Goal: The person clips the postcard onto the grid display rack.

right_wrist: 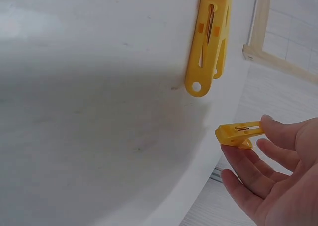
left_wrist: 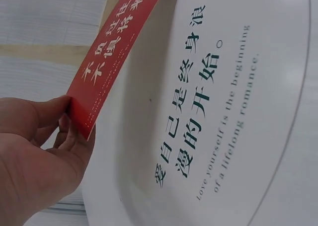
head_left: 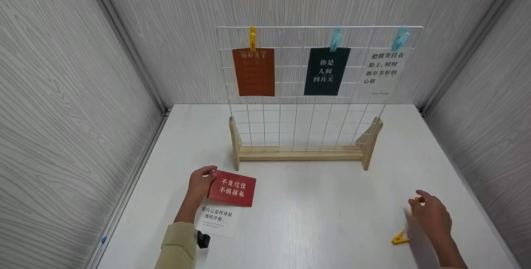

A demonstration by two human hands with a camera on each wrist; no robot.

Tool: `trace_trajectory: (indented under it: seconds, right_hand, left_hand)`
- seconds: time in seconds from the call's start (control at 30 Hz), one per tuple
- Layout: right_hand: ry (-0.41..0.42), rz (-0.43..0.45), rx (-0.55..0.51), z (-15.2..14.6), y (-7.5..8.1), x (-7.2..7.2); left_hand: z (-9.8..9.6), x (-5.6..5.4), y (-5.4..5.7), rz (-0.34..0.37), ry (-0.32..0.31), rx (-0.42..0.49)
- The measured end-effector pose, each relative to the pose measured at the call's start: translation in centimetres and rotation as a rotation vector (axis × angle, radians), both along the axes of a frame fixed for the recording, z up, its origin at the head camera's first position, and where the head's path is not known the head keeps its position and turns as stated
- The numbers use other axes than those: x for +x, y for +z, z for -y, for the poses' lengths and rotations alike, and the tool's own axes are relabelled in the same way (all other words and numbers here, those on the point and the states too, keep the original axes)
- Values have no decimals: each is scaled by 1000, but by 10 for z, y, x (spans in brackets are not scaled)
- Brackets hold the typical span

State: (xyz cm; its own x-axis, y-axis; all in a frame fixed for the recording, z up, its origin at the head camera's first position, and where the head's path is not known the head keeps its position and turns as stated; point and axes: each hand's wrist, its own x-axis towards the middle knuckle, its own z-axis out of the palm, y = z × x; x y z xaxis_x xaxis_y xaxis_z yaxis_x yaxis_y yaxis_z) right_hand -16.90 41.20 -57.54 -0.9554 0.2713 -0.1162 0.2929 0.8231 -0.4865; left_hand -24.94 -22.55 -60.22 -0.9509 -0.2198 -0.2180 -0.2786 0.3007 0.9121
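A red card (head_left: 232, 188) with white lettering is pinched at its left edge by my left hand (head_left: 202, 182). In the left wrist view the red card (left_wrist: 107, 52) tilts up above a white card (left_wrist: 213, 97) with dark lettering, which lies on the table. My right hand (head_left: 432, 214), over the table's right side, pinches a yellow clothespin (right_wrist: 241, 131) between thumb and fingers, as the right wrist view shows. A second yellow clothespin (head_left: 400, 238) lies on the table just left of that hand.
Behind, a white wire grid (head_left: 290, 115) stands in a wooden base (head_left: 300, 155). From it hang an orange-brown card (head_left: 255, 74) under a yellow clothespin (head_left: 252, 38), plus a dark green card (head_left: 327, 72) and a white card (head_left: 381, 74) under blue clothespins (head_left: 336, 40). Grained panels (head_left: 70, 94) enclose the table.
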Motion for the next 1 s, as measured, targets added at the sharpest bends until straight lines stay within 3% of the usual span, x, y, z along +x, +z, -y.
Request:
trace_trajectory:
  seconds: [0.43, 0.7, 1.0]
  right_hand:
    - [99, -113, -154, 19, -1, -7]
    - [153, -131, -209, 46, 10, -19]
    - [254, -233, -239, 77, 22, -30]
  left_hand:
    - [-14, 1, 2, -24, -29, 84]
    - [-22, 2, 3, -32, -29, 120]
    - [-37, 1, 11, -73, -78, 167]
